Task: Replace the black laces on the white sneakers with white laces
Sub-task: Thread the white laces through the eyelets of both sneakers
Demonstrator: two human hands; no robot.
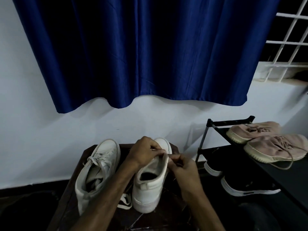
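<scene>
Two white sneakers stand side by side on the dark table [66, 197], toes toward the far wall. Left sneaker [98, 165]: white lace already crossed through its eyelets. Right sneaker [150, 189]: work in hand.

Left hand [146, 150] curls over the eyelet rows near the toe, fingertips pinching a pale strand [164, 155]. Right hand [181, 165] meets it just right of the tongue, fingers likewise closed in a pinch on that strand, though the contact is small and dim. Loose white lace [124, 201] lies on the table between the two heels. No black lace can be made out.

Judgement: the person is threading white lace through the far eyelets of the right sneaker. To do it well:
- steady the eyelet flap with the left hand
- feed the tip straight through from one side
- even up both ends before the first crossing
- keep the lace flat and untwisted
</scene>
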